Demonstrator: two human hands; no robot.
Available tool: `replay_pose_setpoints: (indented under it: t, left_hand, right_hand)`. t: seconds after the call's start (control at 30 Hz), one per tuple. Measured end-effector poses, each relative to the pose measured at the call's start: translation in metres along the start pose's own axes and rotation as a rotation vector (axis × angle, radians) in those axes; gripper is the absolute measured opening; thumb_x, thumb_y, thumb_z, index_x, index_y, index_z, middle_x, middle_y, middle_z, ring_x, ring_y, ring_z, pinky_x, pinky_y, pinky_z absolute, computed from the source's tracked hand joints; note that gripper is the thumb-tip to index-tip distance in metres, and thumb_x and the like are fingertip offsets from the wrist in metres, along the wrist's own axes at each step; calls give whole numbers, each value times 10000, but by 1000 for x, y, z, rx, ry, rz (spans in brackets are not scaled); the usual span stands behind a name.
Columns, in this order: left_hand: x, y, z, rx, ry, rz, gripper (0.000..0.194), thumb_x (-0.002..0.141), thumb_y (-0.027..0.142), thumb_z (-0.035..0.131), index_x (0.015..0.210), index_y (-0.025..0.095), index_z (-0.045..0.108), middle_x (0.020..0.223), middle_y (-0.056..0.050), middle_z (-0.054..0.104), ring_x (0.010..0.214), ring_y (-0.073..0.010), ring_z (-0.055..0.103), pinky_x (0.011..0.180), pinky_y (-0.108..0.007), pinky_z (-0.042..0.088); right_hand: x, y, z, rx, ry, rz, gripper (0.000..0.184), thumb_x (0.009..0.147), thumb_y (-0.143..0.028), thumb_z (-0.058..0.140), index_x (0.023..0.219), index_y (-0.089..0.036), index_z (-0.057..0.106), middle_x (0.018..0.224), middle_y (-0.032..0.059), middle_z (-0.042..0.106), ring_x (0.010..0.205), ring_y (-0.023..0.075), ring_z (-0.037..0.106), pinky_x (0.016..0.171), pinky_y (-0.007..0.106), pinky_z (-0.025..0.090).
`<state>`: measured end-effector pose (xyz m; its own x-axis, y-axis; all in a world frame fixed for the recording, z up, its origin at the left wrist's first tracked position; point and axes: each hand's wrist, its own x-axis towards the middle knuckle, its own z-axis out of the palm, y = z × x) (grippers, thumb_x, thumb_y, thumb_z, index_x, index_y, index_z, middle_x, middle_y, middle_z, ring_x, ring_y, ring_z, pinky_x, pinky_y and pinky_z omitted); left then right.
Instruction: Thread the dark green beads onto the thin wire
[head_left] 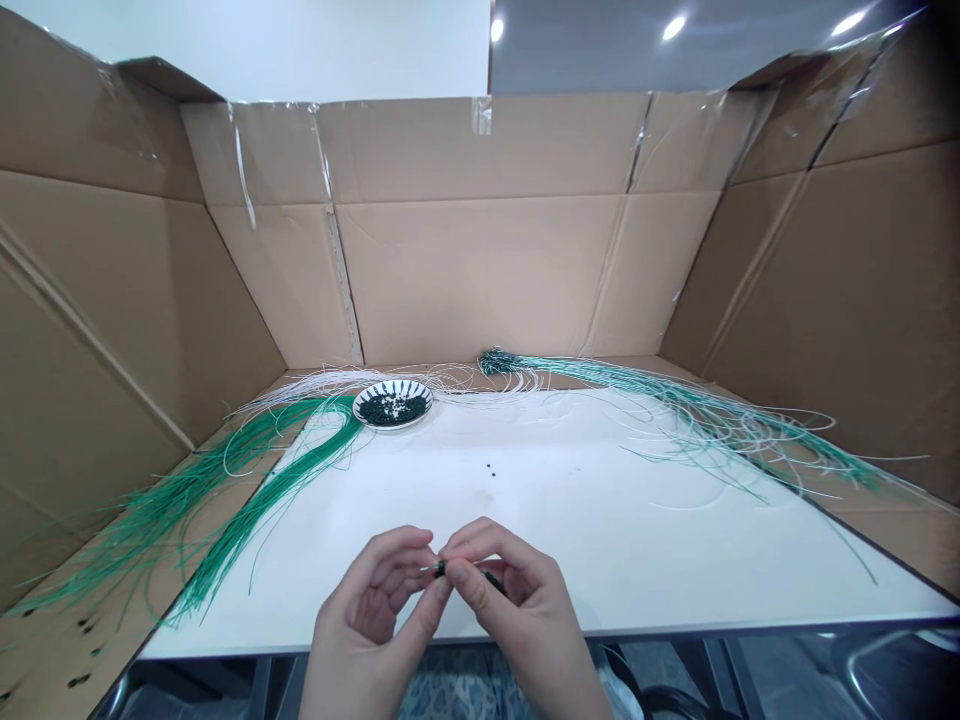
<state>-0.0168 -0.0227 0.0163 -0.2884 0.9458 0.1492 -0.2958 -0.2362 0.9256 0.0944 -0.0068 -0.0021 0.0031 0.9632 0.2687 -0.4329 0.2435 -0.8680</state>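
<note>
My left hand (375, 595) and my right hand (510, 610) meet above the near edge of a white board (600, 550). Their fingertips pinch a short dark green strand (480, 574) with a small dark bead on it (441, 569). A thin pale tip sticks out to the left, and my fingers hide part of the strand. Farther off, a round patterned plate (392, 388) holds a heap of dark beads (391, 408). A pair of loose beads (489, 468) lies on the board.
Long bundles of green strands (255, 510) and thin white strands (322, 382) spread across the far and side edges of the board. Tall cardboard walls (480, 250) surround it on the left, back and right. Below the near edge are a floor and chair parts.
</note>
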Motion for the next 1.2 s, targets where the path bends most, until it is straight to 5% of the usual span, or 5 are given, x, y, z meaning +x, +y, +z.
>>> replay_pose_setpoints:
  t: [0.17,0.37,0.63,1.2]
  left_hand:
    - [0,3,0,-59,14,-114,426,493,362,1006,837,256,779,678,51,768,669,-84,717,672,-78,548]
    - [0,9,1,-93,48,-127,443,462,369,1015,811,238,776,653,45,764,603,-84,692,605,-87,548]
    - [-4,17,4,-107,77,-169,445,443,390,1017,781,225,779,645,29,781,553,-79,675,572,-89,527]
    - [-4,12,2,-73,70,-106,429,445,380,1018,768,250,767,646,40,776,620,-90,704,612,-82,545]
  right_hand:
    - [-2,-2,1,48,60,122,259,807,-455,824,740,-212,764,755,-8,707,536,71,475,493,178,377]
    - [-10,-19,4,-53,84,80,176,836,-364,787,743,-221,745,804,54,794,742,162,682,590,194,488]
    - [-14,-28,12,-39,109,63,137,729,-132,793,670,-230,717,823,4,802,735,115,717,604,139,497]
    - [-14,-31,12,-87,119,93,107,710,-135,767,673,-221,716,807,18,811,736,131,719,579,154,464]
